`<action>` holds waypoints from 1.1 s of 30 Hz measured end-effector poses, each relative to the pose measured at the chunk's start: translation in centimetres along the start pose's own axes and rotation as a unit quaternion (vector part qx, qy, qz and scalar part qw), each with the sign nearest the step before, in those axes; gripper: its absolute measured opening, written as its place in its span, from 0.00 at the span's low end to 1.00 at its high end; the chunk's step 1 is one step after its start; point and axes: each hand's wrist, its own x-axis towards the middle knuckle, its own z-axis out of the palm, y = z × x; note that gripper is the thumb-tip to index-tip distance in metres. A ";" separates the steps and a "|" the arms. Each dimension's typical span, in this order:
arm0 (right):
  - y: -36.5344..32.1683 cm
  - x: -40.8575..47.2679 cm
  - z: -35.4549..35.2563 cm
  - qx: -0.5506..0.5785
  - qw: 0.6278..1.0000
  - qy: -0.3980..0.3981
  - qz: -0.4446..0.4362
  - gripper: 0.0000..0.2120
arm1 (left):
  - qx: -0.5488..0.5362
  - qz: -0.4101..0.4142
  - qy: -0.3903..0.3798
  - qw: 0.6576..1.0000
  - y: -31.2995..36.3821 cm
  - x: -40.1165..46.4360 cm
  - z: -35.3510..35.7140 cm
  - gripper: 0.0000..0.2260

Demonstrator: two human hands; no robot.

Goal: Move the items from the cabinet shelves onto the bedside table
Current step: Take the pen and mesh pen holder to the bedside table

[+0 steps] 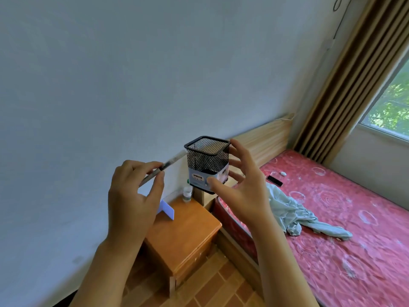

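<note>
Nearest the camera, two forearms rise from the lower edge. The left hand [132, 193] pinches a slim pen [164, 165] between thumb and curled fingers, the barrel slanting up and to the right toward the holder. The right hand [241, 187] grips a black wire-mesh pen holder [208, 163] by its lower banded part, thumb on the near face, fingers spread round the right side. The holder is carried upright in the air, above and in front of the table [183, 235].

Handling, as a judgement: the holder looks light and stiff, its mesh walls likely to dent under a hard squeeze; the solid lower band and base are the sounder places to hold. It appears empty. The pen is light and smooth and could slip from a loose pinch.

Appearance: square section, rolled black rim, fine mesh, pale printed label round the base.

Farther off, the orange-brown wooden table stands against the left wall, bearing a pale blue card [167, 210] and a small bottle [187, 193]. Farther right lies a bed with a pink sheet [345, 218] and a crumpled pale cloth [294, 213].
</note>
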 end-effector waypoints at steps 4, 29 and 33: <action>0.4 1.5 3.8 -0.001 1.000 -0.003 0.009 0.41 | -0.007 -0.015 0.009 1.000 -3.9 1.1 -0.8 0.11; 13.0 14.4 8.8 -0.011 0.997 -0.011 0.074 0.40 | -0.003 -0.011 -0.040 0.999 -14.2 10.6 12.2 0.09; 17.5 18.1 8.7 -0.007 0.995 -0.011 0.094 0.40 | 0.004 -0.010 -0.055 0.998 -15.6 12.7 17.0 0.08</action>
